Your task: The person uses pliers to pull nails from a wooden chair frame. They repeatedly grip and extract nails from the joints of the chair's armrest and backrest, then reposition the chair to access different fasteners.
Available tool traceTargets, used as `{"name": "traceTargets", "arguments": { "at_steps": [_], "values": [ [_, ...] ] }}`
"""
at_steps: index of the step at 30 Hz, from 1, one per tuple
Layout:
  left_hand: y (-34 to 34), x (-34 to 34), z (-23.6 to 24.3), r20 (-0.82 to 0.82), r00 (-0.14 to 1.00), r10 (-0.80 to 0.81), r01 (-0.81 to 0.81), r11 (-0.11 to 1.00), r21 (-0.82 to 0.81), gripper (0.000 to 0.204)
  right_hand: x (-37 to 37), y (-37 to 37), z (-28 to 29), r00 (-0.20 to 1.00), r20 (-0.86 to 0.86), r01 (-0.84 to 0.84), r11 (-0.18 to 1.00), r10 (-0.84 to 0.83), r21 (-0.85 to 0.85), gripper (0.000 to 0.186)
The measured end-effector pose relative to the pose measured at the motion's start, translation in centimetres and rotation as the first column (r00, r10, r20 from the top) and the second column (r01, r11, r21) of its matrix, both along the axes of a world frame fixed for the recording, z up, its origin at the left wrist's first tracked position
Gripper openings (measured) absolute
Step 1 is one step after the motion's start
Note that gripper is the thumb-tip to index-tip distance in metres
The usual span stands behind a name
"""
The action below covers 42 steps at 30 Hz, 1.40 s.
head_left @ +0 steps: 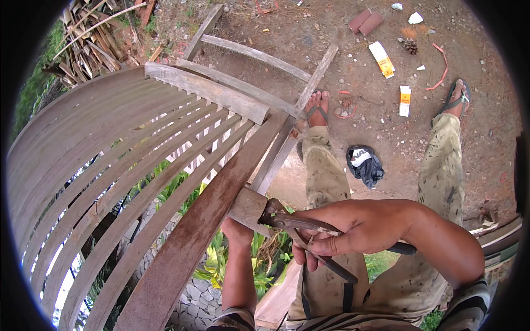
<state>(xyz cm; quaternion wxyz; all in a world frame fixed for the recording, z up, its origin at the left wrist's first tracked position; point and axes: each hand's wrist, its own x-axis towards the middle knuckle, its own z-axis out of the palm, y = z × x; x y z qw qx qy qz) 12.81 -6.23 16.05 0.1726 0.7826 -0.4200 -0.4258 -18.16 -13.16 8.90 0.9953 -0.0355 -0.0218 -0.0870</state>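
A weathered wooden slatted chair (204, 190) lies tipped across the left half of the view. My left hand (237, 230) is closed around a short wooden piece (248, 208) of its frame; the fingers are mostly hidden behind the wood. My right hand (353, 227) grips rusty pincers (298, 222), with fingers and thumb around the dark handles. The pincers' jaws sit at the end of that short piece, where they appear to touch it. Whether a nail is between the jaws I cannot make out.
Bare dirt ground bears yellow-and-white boxes (382, 59), a black plastic bag (365, 165), brick pieces (365, 22) and a pine cone (410, 46). My sandalled feet stand apart. Scrap wood (94, 41) is piled at the far left. Green plants and stone paving lie below the chair.
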Motion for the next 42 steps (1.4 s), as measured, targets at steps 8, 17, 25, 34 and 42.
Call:
{"name": "traceTargets", "arguments": {
  "at_steps": [8,17,25,34,42],
  "values": [
    [-0.3,-0.8,0.0,0.199,0.969,-0.150,0.150,0.989,0.014,0.060,-0.7,-0.9,5.5,0.809,-0.509,-0.119,0.765,-0.294,-0.633,0.058],
    [1.5,0.7,-0.5,0.162,0.987,-0.001,-0.005,0.999,0.037,0.075,-0.3,-0.8,0.5,0.994,-0.103,-0.061,0.970,0.038,-0.235,0.055],
    [0.5,0.9,0.4,0.000,1.000,0.017,-0.017,0.997,0.071,0.077,-0.9,-1.1,5.7,0.802,-0.543,-0.199,0.747,-0.247,-0.634,0.054],
    [1.8,0.7,0.2,0.207,0.978,0.004,-0.030,0.992,0.125,0.080,-0.9,-0.5,3.0,0.903,-0.413,-0.082,0.892,-0.122,-0.444,0.052],
    [2.8,2.8,-0.9,-0.103,0.982,0.158,-0.160,0.987,-0.011,0.075,-1.5,5.4,-10.6,0.369,-0.859,-0.380,0.786,-0.355,-0.488,0.071]
  ]
}}
